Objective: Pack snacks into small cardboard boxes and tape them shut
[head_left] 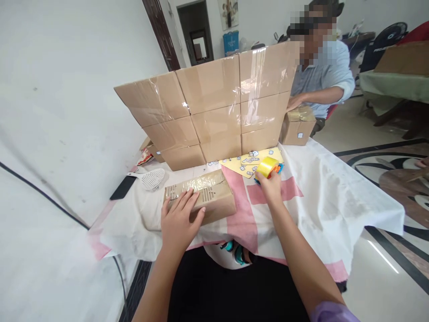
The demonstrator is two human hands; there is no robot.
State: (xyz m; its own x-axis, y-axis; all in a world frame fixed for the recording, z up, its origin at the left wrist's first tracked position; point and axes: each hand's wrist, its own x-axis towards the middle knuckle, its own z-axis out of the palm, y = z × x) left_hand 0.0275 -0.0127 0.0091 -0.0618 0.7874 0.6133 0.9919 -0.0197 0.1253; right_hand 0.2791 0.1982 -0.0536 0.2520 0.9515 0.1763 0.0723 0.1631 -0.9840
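Observation:
A long brown cardboard box (219, 197) lies on the cloth-covered table in front of me, its top crossed by shiny tape. My left hand (181, 214) rests on its near left part, with the fingers spread over the top and front. To the right of the box, my right hand (271, 184) grips a tape dispenser (267, 166) with a yellow roll and blue and orange parts. Under the dispenser, or just behind it, is a yellow sheet (248, 157) with small label stickers. Whether the dispenser touches the table I cannot tell.
A wall of taped cardboard boxes (216, 109) stands across the table's far side. A white slotted spatula (152, 180) with a dark handle lies at left. Another person (330, 76) sits at the far right, a hand by a small labelled box (298, 127). The white-and-pink tablecloth (321, 192) has folds.

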